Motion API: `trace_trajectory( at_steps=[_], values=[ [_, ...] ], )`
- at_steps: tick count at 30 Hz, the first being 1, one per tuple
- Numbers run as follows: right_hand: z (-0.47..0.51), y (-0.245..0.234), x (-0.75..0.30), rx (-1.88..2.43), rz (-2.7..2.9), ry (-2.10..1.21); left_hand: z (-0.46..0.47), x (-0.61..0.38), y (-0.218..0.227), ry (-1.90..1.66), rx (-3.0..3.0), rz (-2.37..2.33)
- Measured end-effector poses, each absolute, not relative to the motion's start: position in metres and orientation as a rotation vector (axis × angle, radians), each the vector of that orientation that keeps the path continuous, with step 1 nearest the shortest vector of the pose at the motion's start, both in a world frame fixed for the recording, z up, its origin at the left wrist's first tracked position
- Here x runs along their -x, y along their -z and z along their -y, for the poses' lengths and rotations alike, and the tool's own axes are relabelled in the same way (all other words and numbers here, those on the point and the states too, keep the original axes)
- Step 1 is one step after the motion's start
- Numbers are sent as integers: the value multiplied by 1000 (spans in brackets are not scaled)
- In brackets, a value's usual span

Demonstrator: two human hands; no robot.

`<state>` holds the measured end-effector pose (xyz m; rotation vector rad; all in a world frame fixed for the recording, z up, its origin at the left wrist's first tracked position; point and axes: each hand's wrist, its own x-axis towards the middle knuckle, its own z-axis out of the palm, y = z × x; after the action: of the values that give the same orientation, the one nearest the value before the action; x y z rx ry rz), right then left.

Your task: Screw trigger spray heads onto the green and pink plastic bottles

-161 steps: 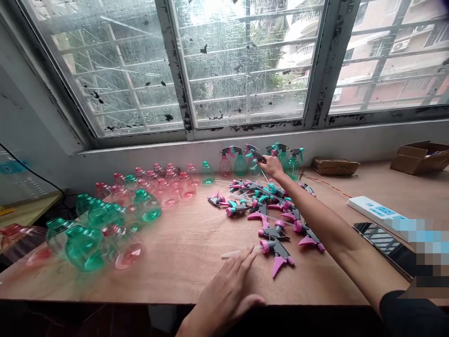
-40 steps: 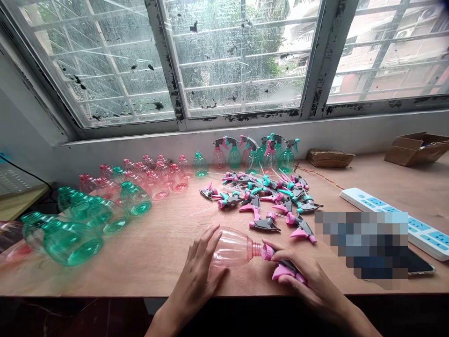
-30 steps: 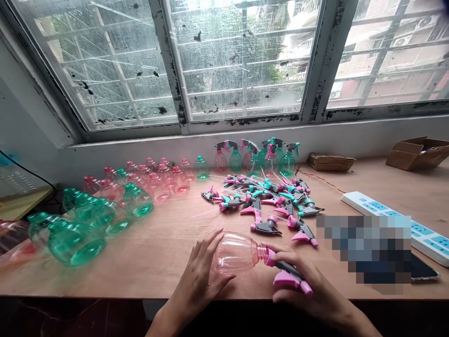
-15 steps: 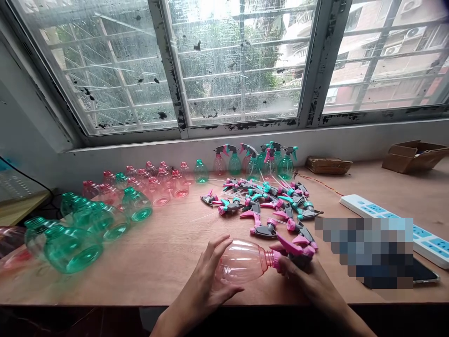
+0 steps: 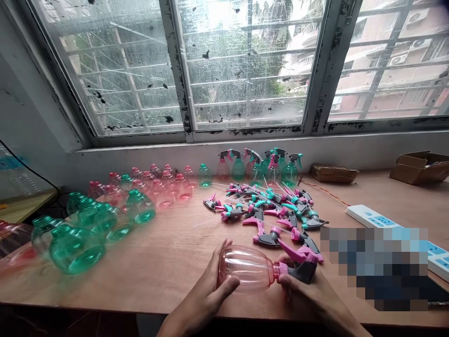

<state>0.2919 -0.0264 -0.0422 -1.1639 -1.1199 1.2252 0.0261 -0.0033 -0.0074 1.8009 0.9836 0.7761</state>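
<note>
A clear pink plastic bottle (image 5: 249, 269) lies on its side near the table's front edge. My left hand (image 5: 215, 285) cups its base, fingers curled round it. My right hand (image 5: 301, 288) grips the pink and grey trigger sprayer head (image 5: 300, 264) that sits on the bottle's neck. Just beyond lies a heap of loose trigger heads (image 5: 270, 208), pink and teal. Several finished spray bottles (image 5: 261, 164) stand upright against the wall under the window.
Empty green bottles (image 5: 75, 245) and pink bottles (image 5: 157, 185) lie across the left of the wooden table (image 5: 168, 248). A white power strip (image 5: 382, 220) lies at the right, with cardboard boxes (image 5: 419, 166) behind it. A blurred patch covers the front right.
My right hand came back from the far spray bottles. A pink bottle is now in my left hand, and the trigger head has turned on its neck from pointing down to pointing up.
</note>
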Motion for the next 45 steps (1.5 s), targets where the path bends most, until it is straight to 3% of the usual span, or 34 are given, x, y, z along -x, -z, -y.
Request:
trace_trajectory(
  at_steps=[37, 45],
  values=[
    [26, 37, -296, 1189, 1175, -1181, 3, -26, 16, -721, -1859, -1022],
    [30, 42, -299, 1193, 1304, -1316, 0, -19, 21, -761, -1790, -942]
  ],
)
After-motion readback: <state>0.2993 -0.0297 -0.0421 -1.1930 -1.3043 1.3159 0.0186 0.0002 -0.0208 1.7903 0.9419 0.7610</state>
